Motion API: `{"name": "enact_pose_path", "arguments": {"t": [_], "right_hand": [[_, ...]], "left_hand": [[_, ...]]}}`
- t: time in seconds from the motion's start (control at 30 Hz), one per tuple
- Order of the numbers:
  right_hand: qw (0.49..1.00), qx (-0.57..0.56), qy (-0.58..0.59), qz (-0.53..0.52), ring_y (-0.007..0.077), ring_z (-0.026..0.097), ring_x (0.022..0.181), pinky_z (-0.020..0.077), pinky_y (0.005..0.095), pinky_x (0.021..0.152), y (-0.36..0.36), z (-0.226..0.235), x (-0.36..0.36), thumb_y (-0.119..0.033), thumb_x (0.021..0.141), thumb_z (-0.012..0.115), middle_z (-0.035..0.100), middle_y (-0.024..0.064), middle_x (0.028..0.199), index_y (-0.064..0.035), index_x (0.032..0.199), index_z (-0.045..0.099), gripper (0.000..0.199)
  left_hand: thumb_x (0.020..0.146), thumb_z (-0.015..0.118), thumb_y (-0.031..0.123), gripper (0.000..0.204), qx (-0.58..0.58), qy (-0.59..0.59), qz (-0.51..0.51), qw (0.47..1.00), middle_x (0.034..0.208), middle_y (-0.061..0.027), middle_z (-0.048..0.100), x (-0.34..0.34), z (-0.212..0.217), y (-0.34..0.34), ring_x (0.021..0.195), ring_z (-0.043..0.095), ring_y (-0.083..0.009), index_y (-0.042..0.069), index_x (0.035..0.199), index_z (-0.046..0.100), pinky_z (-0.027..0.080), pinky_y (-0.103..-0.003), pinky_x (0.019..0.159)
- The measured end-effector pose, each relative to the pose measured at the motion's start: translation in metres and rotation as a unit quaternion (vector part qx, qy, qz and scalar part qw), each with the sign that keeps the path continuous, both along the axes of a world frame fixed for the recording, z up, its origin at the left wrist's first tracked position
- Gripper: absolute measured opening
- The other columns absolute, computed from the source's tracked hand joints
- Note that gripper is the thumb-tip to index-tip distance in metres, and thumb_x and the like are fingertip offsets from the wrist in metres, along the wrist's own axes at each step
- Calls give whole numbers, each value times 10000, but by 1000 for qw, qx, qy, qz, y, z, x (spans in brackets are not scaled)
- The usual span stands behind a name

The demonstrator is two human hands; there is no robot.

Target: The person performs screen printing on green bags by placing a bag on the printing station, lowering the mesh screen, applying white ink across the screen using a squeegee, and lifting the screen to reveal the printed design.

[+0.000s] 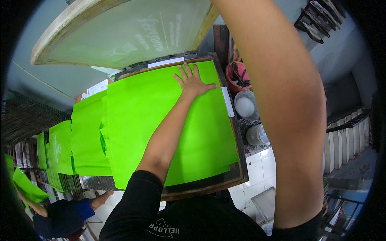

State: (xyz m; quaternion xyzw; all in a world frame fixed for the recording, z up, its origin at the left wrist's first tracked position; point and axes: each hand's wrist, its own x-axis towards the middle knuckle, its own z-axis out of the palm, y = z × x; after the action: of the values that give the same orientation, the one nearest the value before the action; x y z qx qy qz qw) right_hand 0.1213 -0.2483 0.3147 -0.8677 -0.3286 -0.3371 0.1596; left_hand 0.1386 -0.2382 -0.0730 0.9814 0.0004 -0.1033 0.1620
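Note:
My left hand [193, 85] lies flat with fingers spread on a bright green fabric sheet [148, 108], close to its far right corner. The sheet covers most of a dark wooden-edged board [242, 160]. White strips [228, 102] show along the board's right and far edges. Tilted up above the far side is a printing screen [120, 36], its pale mesh bearing faint lettering. My right arm [281, 100] reaches up past the screen's right end. The right hand is beyond the top of the picture, so its grip is hidden.
More green sheets [89, 136] lie on a rack to the left. Beside the board's right edge stand a pink bucket [237, 74], a round white container [245, 107] and a white tub [257, 135]. At lower left, another person [60, 219] handles a green sheet [30, 186].

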Motion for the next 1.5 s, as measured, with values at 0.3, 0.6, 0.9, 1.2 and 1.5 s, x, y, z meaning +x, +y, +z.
{"name": "enact_pose_path", "arguments": {"t": [0.3, 0.6, 0.9, 1.2, 1.5], "right_hand": [[1000, 1, 9, -24, 404, 687, 1048, 534, 452, 928, -1, -3, -1, -180, 880, 589, 711, 254, 1113, 7, 1017, 767, 293], [1000, -4, -5, 8, 409, 683, 1045, 532, 460, 928, 1, -4, -3, -204, 882, 601, 707, 254, 1115, 4, 1014, 766, 297], [1000, 3, 6, 29, 426, 687, 1007, 539, 462, 906, -3, -4, -9, -236, 878, 672, 711, 269, 1070, 40, 1007, 753, 315], [974, -36, 223, -7, 366, 698, 747, 552, 467, 761, -19, -47, -80, -268, 933, 645, 722, 208, 821, 33, 953, 740, 316], [970, -19, 197, 141, 355, 681, 797, 547, 460, 681, -50, -289, -226, -184, 943, 613, 673, 159, 838, -51, 980, 616, 138]], "left_hand": [[589, 716, 851, 1440, -25, 25, 45, 998, 1650, -303, -144, 5, 9, -10, 1508, -217, -483, 119, 1642, 59, -99, -779, 1094], [556, 757, 832, 1464, -20, 58, 60, 996, 1644, -314, -151, 22, 9, -8, 1504, -210, -501, 155, 1645, 50, -64, -822, 1060], [535, 784, 818, 1492, 16, 90, 63, 994, 1641, -329, -131, 42, 12, -10, 1502, -196, -515, 134, 1641, 53, -50, -808, 1076], [945, 700, 387, 566, -678, -137, -32, 722, 1239, -250, 664, -131, 109, 66, 1065, 697, -326, -58, 1270, 570, 523, -390, 968], [990, 641, 192, 261, -728, 82, 228, 642, 1038, -193, 743, -379, 29, 139, 854, 729, -211, -50, 1081, 680, 577, -322, 668]]}}
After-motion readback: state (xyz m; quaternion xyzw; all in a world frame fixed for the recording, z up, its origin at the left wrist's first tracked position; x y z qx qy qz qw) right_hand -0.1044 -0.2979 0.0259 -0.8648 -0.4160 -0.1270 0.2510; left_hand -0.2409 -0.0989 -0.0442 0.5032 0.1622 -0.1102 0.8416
